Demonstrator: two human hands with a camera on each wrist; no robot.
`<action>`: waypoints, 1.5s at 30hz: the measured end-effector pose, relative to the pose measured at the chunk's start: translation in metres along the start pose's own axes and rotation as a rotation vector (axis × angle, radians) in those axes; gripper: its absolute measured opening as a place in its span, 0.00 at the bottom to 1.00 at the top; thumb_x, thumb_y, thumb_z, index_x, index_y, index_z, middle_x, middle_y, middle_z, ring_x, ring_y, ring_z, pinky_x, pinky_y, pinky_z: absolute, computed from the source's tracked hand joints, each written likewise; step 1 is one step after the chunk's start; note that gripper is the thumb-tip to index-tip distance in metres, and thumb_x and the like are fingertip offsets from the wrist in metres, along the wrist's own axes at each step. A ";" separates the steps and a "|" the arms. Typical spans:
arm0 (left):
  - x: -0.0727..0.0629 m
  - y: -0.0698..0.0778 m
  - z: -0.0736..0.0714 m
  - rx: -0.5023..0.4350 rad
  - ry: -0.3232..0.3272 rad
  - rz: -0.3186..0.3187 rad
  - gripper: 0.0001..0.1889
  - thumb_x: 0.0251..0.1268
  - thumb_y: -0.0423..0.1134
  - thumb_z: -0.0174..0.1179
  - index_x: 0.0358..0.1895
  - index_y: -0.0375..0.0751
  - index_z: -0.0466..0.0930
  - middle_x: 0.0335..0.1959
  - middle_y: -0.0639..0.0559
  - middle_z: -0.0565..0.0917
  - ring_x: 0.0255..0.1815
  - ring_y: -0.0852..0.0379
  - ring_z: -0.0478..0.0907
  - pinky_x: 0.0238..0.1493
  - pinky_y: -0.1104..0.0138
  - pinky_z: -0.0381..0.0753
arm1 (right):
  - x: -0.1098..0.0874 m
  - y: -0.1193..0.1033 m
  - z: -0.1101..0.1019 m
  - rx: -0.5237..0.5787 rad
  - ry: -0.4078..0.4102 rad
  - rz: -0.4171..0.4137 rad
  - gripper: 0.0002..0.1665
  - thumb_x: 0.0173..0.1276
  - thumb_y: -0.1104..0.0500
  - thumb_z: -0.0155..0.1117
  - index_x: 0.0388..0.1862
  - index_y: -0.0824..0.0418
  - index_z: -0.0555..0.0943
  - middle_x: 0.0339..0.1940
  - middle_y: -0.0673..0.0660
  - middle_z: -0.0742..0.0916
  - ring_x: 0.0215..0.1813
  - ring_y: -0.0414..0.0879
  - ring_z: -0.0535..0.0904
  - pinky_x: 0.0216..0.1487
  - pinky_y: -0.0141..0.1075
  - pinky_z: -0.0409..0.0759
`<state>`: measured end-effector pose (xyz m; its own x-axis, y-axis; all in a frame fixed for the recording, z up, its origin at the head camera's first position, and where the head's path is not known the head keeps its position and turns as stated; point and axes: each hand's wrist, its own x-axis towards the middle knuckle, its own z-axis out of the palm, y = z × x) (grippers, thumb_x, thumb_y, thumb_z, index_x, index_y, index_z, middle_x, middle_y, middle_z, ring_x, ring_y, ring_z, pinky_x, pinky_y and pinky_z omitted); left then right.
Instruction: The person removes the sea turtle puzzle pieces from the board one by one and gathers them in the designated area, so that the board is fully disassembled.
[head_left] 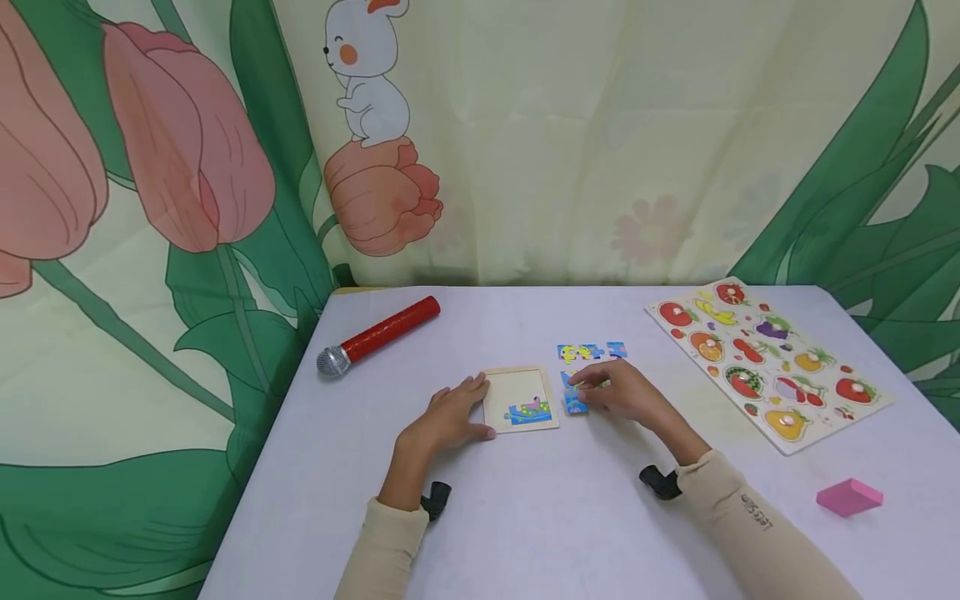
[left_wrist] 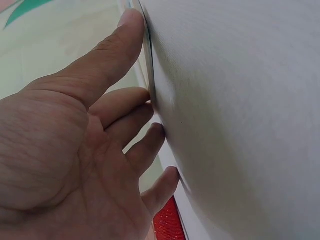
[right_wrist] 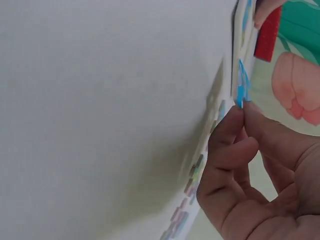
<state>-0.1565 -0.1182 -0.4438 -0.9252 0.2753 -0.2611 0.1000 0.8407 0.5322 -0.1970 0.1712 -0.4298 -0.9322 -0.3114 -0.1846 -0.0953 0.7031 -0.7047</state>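
Note:
A small wooden puzzle tray (head_left: pixel 517 372) lies on the table, with a few joined blue, green and pink pieces (head_left: pixel 529 412) in its lower right part. My left hand (head_left: pixel 452 417) rests at the tray's left side, thumb near the lower corner and fingers spread along the edge. Just right of the tray, my right hand (head_left: pixel 618 390) pinches a blue puzzle piece (right_wrist: pixel 242 85) between thumb and fingertips, slightly raised in the right wrist view. Behind that hand lie loose pieces, among them a blue and yellow one (head_left: pixel 578 352) and a small blue one (head_left: pixel 617 349); some are partly hidden.
A red microphone (head_left: pixel 390 327) with a silver head lies at the back left. At the right is a white fruit puzzle board (head_left: pixel 757 358), and a pink block (head_left: pixel 850 497) sits nearer the front. A printed curtain (head_left: pixel 555 150) hangs behind the table.

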 end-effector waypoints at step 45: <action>0.000 -0.001 -0.002 -0.014 -0.024 -0.009 0.45 0.62 0.45 0.74 0.80 0.42 0.61 0.82 0.53 0.57 0.83 0.53 0.47 0.80 0.52 0.43 | 0.007 -0.038 0.030 -0.068 -0.028 -0.131 0.11 0.67 0.70 0.69 0.47 0.66 0.90 0.36 0.53 0.88 0.38 0.46 0.79 0.37 0.36 0.79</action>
<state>-0.1576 -0.1199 -0.4431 -0.9168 0.2793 -0.2854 0.0863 0.8364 0.5412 -0.1895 0.1228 -0.4250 -0.9004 -0.4198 -0.1137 -0.2393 0.6966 -0.6764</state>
